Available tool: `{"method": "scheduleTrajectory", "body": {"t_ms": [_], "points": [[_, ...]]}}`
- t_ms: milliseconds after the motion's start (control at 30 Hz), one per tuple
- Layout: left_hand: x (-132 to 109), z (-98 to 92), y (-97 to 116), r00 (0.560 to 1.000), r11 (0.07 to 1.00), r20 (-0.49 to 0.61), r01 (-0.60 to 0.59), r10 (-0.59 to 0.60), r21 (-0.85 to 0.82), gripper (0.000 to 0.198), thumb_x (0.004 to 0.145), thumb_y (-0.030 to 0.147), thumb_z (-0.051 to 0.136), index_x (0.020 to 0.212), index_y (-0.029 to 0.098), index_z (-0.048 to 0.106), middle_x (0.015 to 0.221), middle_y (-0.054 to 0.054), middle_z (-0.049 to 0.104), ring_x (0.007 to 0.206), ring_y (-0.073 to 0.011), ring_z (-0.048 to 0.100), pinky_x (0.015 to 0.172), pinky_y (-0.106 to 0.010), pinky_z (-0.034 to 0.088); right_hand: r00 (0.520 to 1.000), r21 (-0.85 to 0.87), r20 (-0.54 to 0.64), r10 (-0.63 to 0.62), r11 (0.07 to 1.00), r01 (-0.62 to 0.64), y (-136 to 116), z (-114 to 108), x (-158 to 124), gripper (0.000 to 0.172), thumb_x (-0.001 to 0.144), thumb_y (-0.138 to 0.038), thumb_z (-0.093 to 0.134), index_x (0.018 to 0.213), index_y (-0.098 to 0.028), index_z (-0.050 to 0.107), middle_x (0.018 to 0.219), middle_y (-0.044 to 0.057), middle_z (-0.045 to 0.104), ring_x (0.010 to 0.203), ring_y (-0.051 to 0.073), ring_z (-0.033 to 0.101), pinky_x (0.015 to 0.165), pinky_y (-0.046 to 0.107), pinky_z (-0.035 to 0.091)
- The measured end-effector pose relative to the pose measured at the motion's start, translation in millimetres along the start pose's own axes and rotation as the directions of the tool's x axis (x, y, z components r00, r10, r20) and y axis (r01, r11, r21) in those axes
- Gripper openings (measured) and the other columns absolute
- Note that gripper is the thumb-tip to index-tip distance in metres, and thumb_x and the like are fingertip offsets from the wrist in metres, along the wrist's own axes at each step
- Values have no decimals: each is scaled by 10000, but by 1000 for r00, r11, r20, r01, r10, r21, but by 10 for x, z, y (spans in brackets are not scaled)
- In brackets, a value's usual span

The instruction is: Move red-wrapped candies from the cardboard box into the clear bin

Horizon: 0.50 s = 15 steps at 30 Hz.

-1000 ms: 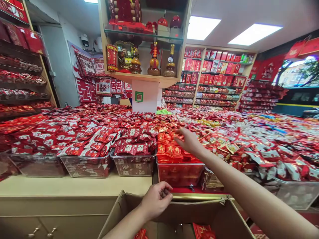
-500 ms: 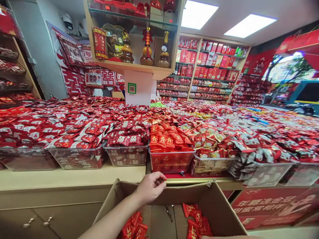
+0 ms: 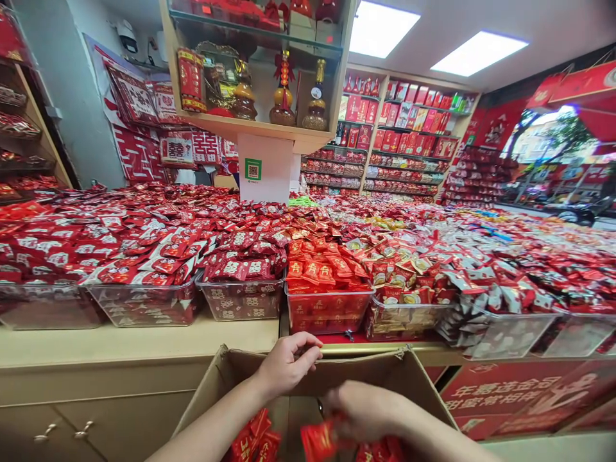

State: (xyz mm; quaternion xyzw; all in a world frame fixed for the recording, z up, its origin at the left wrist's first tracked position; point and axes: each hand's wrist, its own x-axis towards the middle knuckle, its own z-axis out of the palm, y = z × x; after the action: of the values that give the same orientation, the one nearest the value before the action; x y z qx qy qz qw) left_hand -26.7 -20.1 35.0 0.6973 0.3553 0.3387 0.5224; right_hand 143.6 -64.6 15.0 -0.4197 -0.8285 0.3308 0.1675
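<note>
My left hand (image 3: 291, 363) hovers over the far rim of an open cardboard box (image 3: 197, 410), its fingers loosely curled towards the thumb with nothing visible in them. Lower and to the right, inside the box, my right hand (image 3: 366, 410) is blurred by motion. A small red packet with gold print (image 3: 317, 441) hangs at its fingertips. More packets of this kind lie in the box: one group (image 3: 255, 439) at the left, another partly hidden beneath my right forearm. Just beyond the box stands a clear plastic bin (image 3: 330, 312) heaped with matching red packets (image 3: 320, 263).
Clear bins of other wrapped sweets flank it, including maroon packets (image 3: 243, 263) to the left and red-gold ones (image 3: 409, 282) to the right. A counter edge (image 3: 144, 346) runs behind the box. Above hangs a glass-shelved cabinet (image 3: 260, 125) with bottles.
My right hand has come into the box from the right and now has a red packet at its fingers. My left hand has barely moved. The view has shifted slightly.
</note>
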Motion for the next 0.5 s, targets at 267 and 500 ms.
{"method": "scheduleTrajectory", "body": {"t_ms": [267, 500], "points": [[32, 87, 72, 998, 999, 58, -16, 18, -47, 307, 732, 344, 503, 949, 146, 590, 928, -60, 632, 867, -179, 549, 775, -276, 408, 945, 413, -308, 112, 910, 27, -66, -279, 69, 212, 733, -352, 505, 763, -144, 532, 626, -18, 503, 562, 89, 429, 521, 205, 355], [47, 93, 55, 993, 936, 47, 116, -106, -332, 435, 694, 360, 557, 1054, 132, 474, 810, -67, 645, 661, -151, 596, 601, -271, 465, 881, 446, -446, 159, 893, 64, -6, -208, 107, 207, 764, -350, 462, 814, -164, 538, 715, 5, 542, 650, 115, 492, 600, 240, 411]]}}
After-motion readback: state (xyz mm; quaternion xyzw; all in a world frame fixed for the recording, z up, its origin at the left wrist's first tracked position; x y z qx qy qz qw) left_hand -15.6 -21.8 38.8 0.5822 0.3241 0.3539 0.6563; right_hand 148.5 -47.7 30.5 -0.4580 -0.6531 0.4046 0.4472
